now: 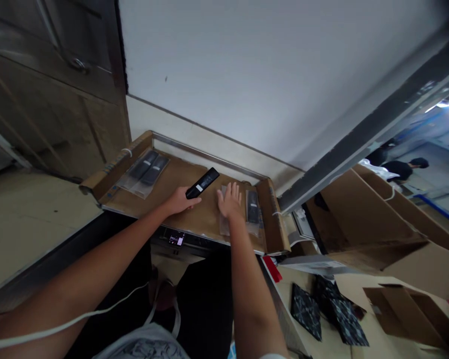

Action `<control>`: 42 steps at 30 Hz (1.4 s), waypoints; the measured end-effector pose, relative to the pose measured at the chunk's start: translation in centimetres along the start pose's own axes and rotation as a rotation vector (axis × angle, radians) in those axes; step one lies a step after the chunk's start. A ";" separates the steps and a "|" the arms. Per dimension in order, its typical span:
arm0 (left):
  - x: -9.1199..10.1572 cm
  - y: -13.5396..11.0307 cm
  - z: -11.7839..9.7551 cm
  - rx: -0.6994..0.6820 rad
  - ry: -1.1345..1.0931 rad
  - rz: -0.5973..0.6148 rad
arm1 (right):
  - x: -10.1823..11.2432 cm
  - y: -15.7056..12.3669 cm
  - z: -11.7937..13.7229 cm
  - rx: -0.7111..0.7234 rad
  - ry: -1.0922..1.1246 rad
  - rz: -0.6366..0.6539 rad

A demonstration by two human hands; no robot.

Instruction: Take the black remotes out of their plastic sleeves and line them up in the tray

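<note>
My left hand (180,200) grips the near end of a black remote control (202,182), which points up and to the right above a cardboard-covered work surface (194,214). My right hand (230,200) lies flat with fingers spread on a clear plastic bag (224,227) on the cardboard. Just right of that hand lies another black remote in a clear bag (252,207). Two more bagged remotes (146,168) rest at the far left of the cardboard.
A white wall rises behind the surface and a wooden door stands at left. Open cardboard boxes (377,224) and dark patterned pouches (322,309) are at right. A phone (176,240) sits under the front edge. Another person (404,168) is far right.
</note>
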State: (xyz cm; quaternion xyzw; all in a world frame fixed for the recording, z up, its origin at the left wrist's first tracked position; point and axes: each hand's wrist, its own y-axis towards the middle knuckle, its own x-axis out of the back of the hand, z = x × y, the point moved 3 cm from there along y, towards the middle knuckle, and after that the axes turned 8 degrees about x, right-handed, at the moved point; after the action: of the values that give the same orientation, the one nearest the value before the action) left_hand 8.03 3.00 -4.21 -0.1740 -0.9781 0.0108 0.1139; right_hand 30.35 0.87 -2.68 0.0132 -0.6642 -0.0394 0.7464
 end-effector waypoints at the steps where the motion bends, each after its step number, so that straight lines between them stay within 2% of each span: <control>1: 0.0 0.0 0.0 0.000 -0.002 0.002 | -0.6 0.0 0.1 0.000 -0.007 0.018; 4: -0.1 0.1 0.1 0.004 -0.026 0.028 | -2.3 -0.2 0.3 -0.004 -0.033 0.034; 7: -0.1 0.1 0.2 0.012 -0.049 0.031 | -3.0 -0.2 0.1 -0.010 -0.041 0.026; 27: 0.1 -0.3 -0.4 0.011 -0.033 0.019 | -2.4 -0.2 0.3 -0.009 -0.015 0.045; 32: 0.2 -0.3 -0.5 0.013 -0.034 0.012 | -2.5 0.3 -1.0 0.024 -0.033 0.070; 42: 0.4 0.0 0.0 0.021 -0.037 0.003 | -2.5 1.6 -4.8 -0.016 -0.072 0.047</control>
State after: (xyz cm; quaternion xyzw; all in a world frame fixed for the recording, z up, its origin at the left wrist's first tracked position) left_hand 7.70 3.11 -4.14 -0.1743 -0.9795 0.0243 0.0977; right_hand 34.88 2.48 -5.57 -0.0100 -0.6904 -0.0276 0.7229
